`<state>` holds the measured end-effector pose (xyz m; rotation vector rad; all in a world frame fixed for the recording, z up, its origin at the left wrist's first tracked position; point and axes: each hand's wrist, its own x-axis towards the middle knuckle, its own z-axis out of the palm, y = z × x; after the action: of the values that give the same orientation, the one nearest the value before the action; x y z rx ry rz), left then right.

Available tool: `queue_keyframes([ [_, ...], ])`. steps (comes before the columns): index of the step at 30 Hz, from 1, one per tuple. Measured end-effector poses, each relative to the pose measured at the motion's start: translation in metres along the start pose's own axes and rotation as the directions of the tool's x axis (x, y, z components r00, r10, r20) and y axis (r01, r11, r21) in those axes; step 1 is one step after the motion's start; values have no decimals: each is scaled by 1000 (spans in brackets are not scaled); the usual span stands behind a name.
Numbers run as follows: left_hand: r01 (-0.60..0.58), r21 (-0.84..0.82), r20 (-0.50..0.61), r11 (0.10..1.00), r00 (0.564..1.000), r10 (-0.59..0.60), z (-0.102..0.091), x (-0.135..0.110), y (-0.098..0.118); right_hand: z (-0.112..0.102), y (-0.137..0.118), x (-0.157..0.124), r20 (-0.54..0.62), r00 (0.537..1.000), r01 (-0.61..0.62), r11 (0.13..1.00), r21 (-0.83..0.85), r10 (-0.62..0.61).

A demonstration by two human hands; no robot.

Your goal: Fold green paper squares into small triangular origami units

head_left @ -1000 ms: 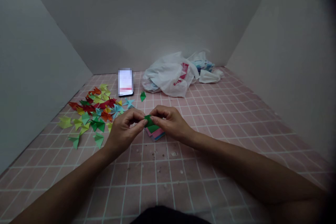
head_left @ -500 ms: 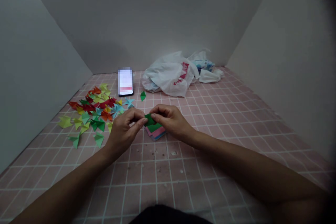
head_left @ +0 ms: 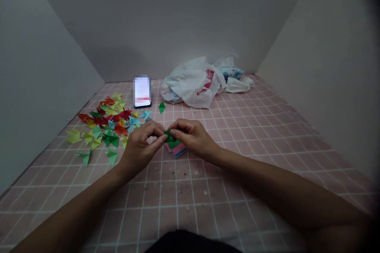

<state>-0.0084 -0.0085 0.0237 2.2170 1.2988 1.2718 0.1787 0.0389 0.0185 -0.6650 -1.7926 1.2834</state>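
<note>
Between both hands is a small green piece of folded paper (head_left: pixel 169 136). My left hand (head_left: pixel 143 142) pinches its left edge between thumb and fingers. On the other edge, my right hand (head_left: pixel 191 136) pinches with thumb and forefinger. Just below the hands lies a stack of coloured paper sheets (head_left: pixel 177 150), green, pink and blue, partly hidden by them. To the left spreads a pile of folded paper cranes (head_left: pixel 110 140) in red, orange, yellow, green and light blue. One small green folded paper (head_left: pixel 162 107) lies by itself beyond the hands.
A lit phone (head_left: pixel 142 91), its screen blurred, leans upright behind the pile. White plastic bags (head_left: pixel 192 83) lie crumpled at the back. Pale walls enclose the pink checked surface (head_left: pixel 252 134) on the left, back and right. Small crumbs dot its front part.
The green paper between my fingers now looks narrower and more bent. Both hands stay in nearly the same place, still pinching it.
</note>
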Motion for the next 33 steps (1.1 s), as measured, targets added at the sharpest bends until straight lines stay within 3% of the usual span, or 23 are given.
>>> queue_keyframes([
  [8, -49, 38, -11, 998, 999, 49, 1, 0, 2, 2, 2, 0, -4, 1000, -21, 1000, 4, 21],
  [11, 130, -116, -9, 985, 991, -131, 2, 0, 3, 2, 2, 1, -35, 997, -65, 996, 57, 67],
  [15, 357, -408, 3, 841, 921, -389, 1, 1, 2, 0, 3, 3, -105, 972, -182, 954, 240, 212],
  [20, 461, -344, 211, 818, 887, -411, 4, 1, 4, 2, 8, 4, -165, 956, -180, 927, 328, 244],
  [22, 474, -313, 237, 823, 878, -416, 5, 1, 7, 3, 9, 4, -163, 958, -169, 925, 339, 235],
  [29, 360, -186, 31, 914, 932, -360, 4, -1, 7, 0, 7, 4, -118, 971, -153, 922, 355, 207],
  [33, 321, -229, -57, 919, 938, -342, 5, -4, 5, 0, 8, 3, -83, 975, -163, 920, 357, 205],
])
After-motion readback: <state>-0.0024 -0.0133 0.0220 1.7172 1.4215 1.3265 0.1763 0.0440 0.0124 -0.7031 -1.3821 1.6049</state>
